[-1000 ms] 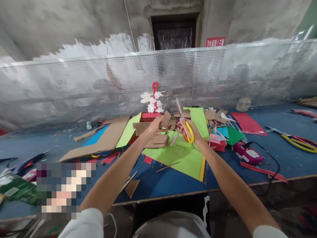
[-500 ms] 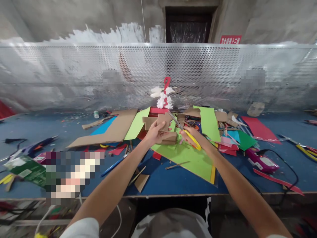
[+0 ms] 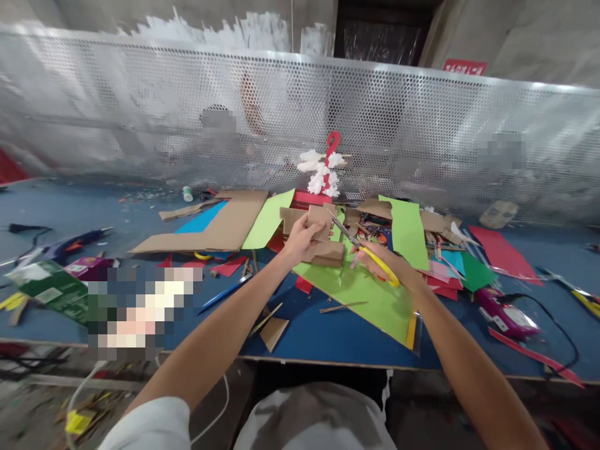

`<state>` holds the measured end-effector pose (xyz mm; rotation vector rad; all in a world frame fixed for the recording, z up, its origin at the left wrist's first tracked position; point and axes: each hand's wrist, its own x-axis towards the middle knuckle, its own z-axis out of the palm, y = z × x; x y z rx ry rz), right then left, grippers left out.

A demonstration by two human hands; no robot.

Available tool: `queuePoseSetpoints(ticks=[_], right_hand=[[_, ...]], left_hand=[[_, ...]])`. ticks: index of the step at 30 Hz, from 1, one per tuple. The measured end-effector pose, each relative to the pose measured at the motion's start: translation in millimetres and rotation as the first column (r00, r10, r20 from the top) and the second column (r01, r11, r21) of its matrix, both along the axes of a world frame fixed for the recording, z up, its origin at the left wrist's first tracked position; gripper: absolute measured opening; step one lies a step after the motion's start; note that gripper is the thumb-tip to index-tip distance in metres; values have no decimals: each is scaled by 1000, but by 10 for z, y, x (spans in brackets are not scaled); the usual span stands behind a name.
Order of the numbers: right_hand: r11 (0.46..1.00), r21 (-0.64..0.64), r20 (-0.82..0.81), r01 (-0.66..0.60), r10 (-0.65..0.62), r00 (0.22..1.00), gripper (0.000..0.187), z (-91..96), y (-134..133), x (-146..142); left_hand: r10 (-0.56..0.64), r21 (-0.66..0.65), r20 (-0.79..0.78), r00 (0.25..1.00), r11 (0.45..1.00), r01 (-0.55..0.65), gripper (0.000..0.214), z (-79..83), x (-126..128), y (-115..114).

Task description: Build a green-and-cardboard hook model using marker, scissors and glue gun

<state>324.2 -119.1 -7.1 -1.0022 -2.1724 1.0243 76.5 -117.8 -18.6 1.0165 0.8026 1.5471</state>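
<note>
A small brown piece of cardboard [image 3: 321,215] is pinched in my left hand [image 3: 300,240], its fingers partly behind the piece. My right hand [image 3: 377,259] is closed round the yellow handles of a pair of scissors [image 3: 344,230]. The metal blades point up and left, their tips close to the right side of the cardboard; I cannot tell whether they touch it. Below my hands lie a folded cardboard strip [image 3: 328,255] and a light green sheet [image 3: 360,300]. Behind them stands a red hook-shaped piece [image 3: 333,142] with white flower-like pieces [image 3: 319,178].
A large cardboard piece [image 3: 234,219] lies left, a green sheet [image 3: 403,231] right. Farther right are a red sheet [image 3: 501,250] and a purple device [image 3: 506,315] with a black cable. A glue gun [image 3: 70,244] lies far left. A perforated metal screen [image 3: 164,112] closes off the back.
The camera view has tilted down and shifted, so the bench sits differently in the picture. The scissors and the cardboard stay in my hands, the blades still beside the piece.
</note>
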Motion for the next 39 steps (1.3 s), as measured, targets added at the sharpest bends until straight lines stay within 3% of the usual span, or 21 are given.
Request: queuePoseSetpoints(ticks=[7, 17, 22, 31, 39], right_hand=[[998, 21, 60, -55, 54, 997, 47, 5, -13, 16], [998, 9, 49, -67, 67, 997, 47, -38, 33, 42], [995, 62, 74, -81, 77, 994, 47, -2, -6, 30], [985, 171, 179, 33, -64, 982, 48, 63, -61, -61], [961, 257, 168, 104, -150, 974, 49, 29, -92, -123]], left_hand=[[8, 67, -47, 999, 998, -5, 51, -43, 69, -17], [20, 76, -73, 997, 997, -14, 48, 21, 88, -71], [37, 89, -98, 994, 996, -28, 48, 35, 89, -91], [31, 85, -106, 994, 996, -22, 53, 18, 80, -84], [-12, 100, -23, 1000, 995, 14, 54, 71, 90, -117]])
